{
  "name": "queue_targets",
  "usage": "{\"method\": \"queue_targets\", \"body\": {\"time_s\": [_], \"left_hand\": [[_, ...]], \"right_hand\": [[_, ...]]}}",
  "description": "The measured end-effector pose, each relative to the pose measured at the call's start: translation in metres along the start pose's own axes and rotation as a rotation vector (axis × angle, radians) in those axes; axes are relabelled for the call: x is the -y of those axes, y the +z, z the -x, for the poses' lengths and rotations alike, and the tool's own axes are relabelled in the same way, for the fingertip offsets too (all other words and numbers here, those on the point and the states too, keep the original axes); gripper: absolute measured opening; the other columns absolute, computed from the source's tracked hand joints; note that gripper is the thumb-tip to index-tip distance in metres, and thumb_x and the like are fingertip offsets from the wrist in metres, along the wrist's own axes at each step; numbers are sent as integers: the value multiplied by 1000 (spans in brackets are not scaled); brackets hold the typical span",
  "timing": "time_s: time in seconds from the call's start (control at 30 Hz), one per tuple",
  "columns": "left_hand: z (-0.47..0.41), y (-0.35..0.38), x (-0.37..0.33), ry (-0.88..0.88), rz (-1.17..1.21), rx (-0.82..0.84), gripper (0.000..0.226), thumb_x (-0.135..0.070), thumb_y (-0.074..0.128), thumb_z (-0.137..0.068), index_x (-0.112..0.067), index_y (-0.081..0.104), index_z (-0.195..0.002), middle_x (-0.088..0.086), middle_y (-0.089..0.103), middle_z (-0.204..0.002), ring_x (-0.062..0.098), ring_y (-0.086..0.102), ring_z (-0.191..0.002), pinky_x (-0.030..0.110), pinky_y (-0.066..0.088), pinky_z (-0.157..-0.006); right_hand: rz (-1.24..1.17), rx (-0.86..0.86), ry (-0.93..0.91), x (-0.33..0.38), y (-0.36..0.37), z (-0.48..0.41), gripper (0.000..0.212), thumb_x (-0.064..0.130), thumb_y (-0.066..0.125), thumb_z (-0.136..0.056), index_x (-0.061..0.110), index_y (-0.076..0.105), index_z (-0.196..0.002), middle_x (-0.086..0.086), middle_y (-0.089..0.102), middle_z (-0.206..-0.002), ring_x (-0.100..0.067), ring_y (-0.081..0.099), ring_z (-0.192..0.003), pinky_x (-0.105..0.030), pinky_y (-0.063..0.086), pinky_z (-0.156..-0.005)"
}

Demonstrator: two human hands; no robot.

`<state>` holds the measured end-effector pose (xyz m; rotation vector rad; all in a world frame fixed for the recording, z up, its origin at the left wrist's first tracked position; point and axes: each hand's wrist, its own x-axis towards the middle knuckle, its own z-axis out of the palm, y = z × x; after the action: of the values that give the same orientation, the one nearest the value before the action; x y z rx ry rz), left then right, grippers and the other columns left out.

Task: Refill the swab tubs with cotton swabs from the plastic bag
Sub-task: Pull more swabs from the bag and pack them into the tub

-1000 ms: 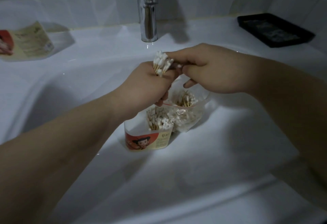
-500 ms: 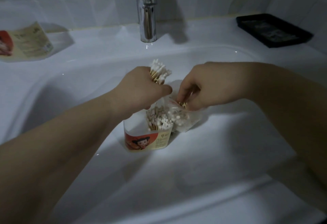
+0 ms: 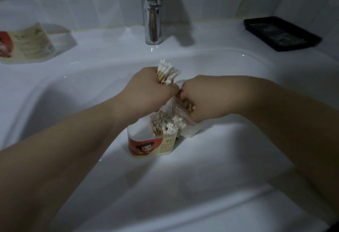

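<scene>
**Left hand clutches a bundle of swabs above the tub, right hand down in the bag**

Left hand [image 3: 150,88] is closed in a fist around a thick bundle of cotton swabs [image 3: 167,72]. Their white tips fan out upward past the thumb side, and the wooden sticks run down into the palm. The fist hovers just above the swab tub [image 3: 152,143].

The tub stands upright in the white sink [image 3: 201,176], its red and cream label with a cartoon figure facing the camera. A cluster of upright swabs [image 3: 163,125] is packed against its right side, while its left side shows bare plastic.

The clear plastic bag [image 3: 189,129] leans against the tub's right wall with more white tips showing through the film.

Right hand [image 3: 200,94] sits just beside the left, thumb nearly touching it, with its fingers curled downward into the bag's mouth. A few brown sticks show against those fingers. The film and the hand itself hide the fingertips, so I cannot tell whether they are pinching anything.

On the surface [image 3: 110,48] behind the basin:
- A chrome faucet [image 3: 152,11] rises at the centre.
- A second tub [image 3: 27,44] with the same label lies on its side at far left.
- A black tray [image 3: 280,33] sits at far right.
</scene>
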<state>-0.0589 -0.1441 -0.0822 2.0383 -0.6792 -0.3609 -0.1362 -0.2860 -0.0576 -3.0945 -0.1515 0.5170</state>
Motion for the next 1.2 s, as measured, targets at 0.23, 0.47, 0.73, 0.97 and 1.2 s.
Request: {"method": "queue_targets", "body": {"time_s": [0.23, 0.47, 0.73, 0.97, 1.2], "left_hand": [[-1, 0, 0, -11, 10, -21, 24, -15, 66, -87, -15, 54, -66, -7, 52, -45, 11, 48, -41, 22, 43, -42], [-2, -3, 2, -6, -37, -52, 15, -18, 65, -85, -11, 58, -74, 0, 55, -55, 14, 51, -45, 29, 46, -49], [1, -4, -3, 111, -75, -198, 18, -22, 62, -82, -7, 55, -74, 2, 55, -60, 25, 54, -59, 50, 55, -66], [5, -5, -12, 440, 54, -348, 22, -21, 61, -85, 0, 57, -79, 13, 62, -70, 32, 66, -70, 50, 54, -59], [7, -1, -6, 274, -214, -116, 9, -23, 61, -83, -14, 60, -82, 2, 71, -75, 22, 72, -76, 49, 59, -67]], "right_hand": [[-2, -49, -9, -3, -4, 2, 14, 20, 57, -84, 29, 54, -74, 4, 62, -75, -17, 58, -70, -37, 55, -71], [-131, -194, 38, -8, -18, 12, 12, 21, 59, -90, 27, 70, -89, 10, 64, -75, -11, 61, -75, -27, 49, -67], [-356, -326, 105, -21, -26, 24, 9, 23, 71, -88, 30, 76, -91, 11, 71, -75, -2, 64, -73, -26, 52, -72], [-413, -352, 120, -19, -24, 18, 10, 22, 66, -91, 30, 73, -94, 8, 74, -83, -7, 70, -75, -33, 59, -78], [-678, -428, 142, -25, -24, 17, 7, 18, 67, -97, 19, 73, -93, -4, 77, -85, -12, 77, -69, -36, 64, -77]]}}
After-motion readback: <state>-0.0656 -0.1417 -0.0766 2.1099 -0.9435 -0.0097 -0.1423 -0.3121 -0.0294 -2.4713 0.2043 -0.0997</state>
